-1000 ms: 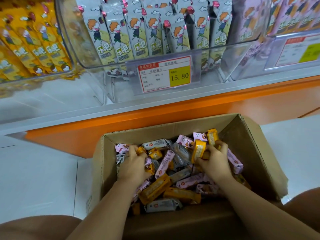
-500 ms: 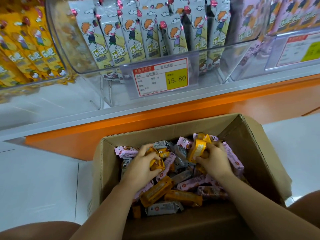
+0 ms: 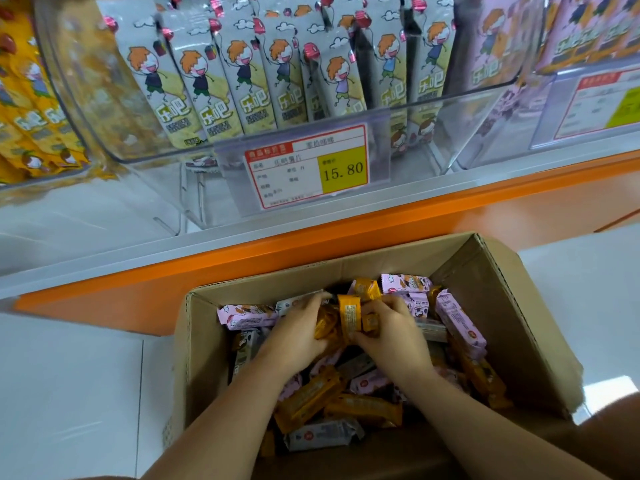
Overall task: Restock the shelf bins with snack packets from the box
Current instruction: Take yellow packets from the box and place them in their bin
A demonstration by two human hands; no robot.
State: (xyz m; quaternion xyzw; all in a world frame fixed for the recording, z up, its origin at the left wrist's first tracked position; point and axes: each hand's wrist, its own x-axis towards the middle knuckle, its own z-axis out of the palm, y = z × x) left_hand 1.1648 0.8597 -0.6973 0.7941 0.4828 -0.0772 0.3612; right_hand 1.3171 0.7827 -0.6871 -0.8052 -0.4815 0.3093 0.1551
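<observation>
The left hand [image 3: 298,329] and right hand [image 3: 393,332] have met, both gripping orange packets [image 3: 349,317] between them; the bunch looks ready to lift.

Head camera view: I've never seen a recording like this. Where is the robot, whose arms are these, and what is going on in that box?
There is no robot here. A person wears a camera on the head, so the one picture looks forward and down along their own bare arms. The left hand and the right hand are both inside an open cardboard box in front of the shelf. Their fingers are curled round a bunch of orange packets gathered between them. More loose packets, orange, pink and grey, lie in the box. Above, a clear bin holds upright grey packets behind a price tag reading 15.80. Yellow packets fill the bin to its left and pink packets the one to its right.
</observation>
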